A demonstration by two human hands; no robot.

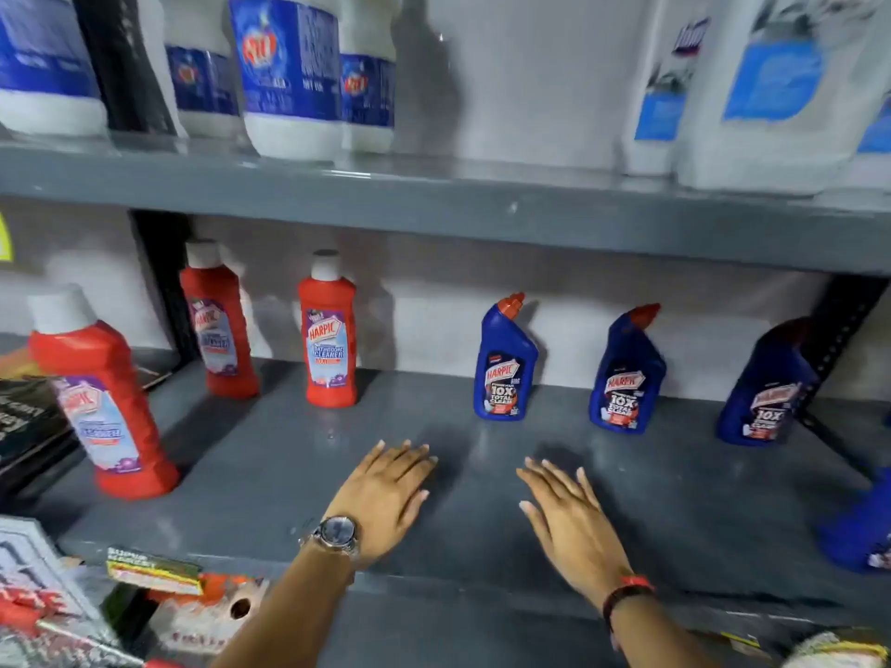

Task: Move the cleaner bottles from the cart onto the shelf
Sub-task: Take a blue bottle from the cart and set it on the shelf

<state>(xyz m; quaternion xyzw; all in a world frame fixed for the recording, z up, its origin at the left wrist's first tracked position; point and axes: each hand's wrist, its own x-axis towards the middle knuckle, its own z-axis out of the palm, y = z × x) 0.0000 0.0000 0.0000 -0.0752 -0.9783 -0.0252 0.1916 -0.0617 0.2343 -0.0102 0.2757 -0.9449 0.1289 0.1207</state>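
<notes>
Three red cleaner bottles with white caps stand on the grey shelf point(289, 474): one at the front left point(101, 397), one at the back left point(219, 325), one further right point(329, 335). Blue cleaner bottles with red caps stand along the back: one in the middle point(504, 364), one to its right point(627, 373), one at the far right point(766, 388). Part of another blue bottle point(863, 527) shows at the right edge. My left hand point(385, 489), with a wristwatch, and my right hand point(569, 518) lie flat over the shelf front, fingers straight, holding nothing.
The upper shelf point(434, 204) carries large white bottles with blue labels point(289, 74) and white pouches point(762, 89). A black upright post point(159, 282) stands at the back left. Boxes and packets point(159, 571) lie below the shelf's front edge at the lower left.
</notes>
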